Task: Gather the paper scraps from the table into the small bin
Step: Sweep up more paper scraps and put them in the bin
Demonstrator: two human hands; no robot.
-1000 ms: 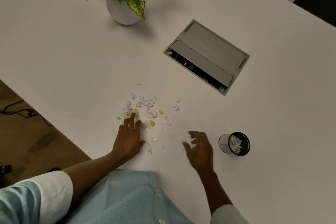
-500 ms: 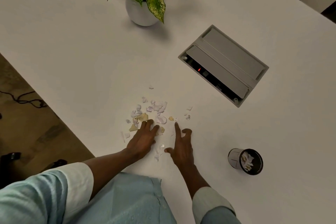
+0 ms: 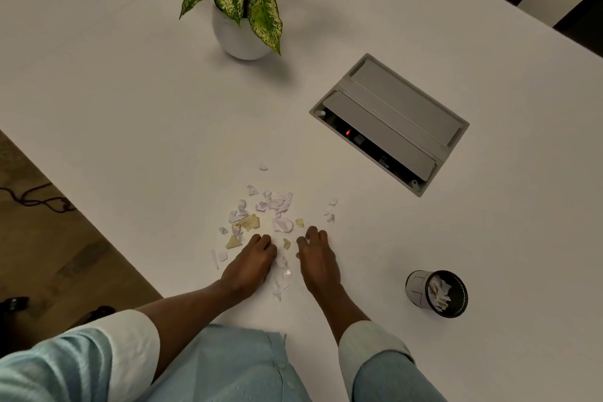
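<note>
Both hands sit palm-down at the near edge of the paper scraps: left hand and right hand, fingers curled, holding nothing I can see. Rake inward w/ cupped fingers — pinch a clump, then carry it right of the scraps to the small bin.

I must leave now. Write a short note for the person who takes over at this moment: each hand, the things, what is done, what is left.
Left hand: on the table, fingers curled at the near edge of the scraps; whether it grips any is unclear.
Right hand: beside it, fingers curled, same doubt.
Paper scraps: most lie scattered just beyond and between the hands.
Small bin: to the right, tilted, already holding some scraps.
Done: part binned. Left: the pile on the table.
</note>
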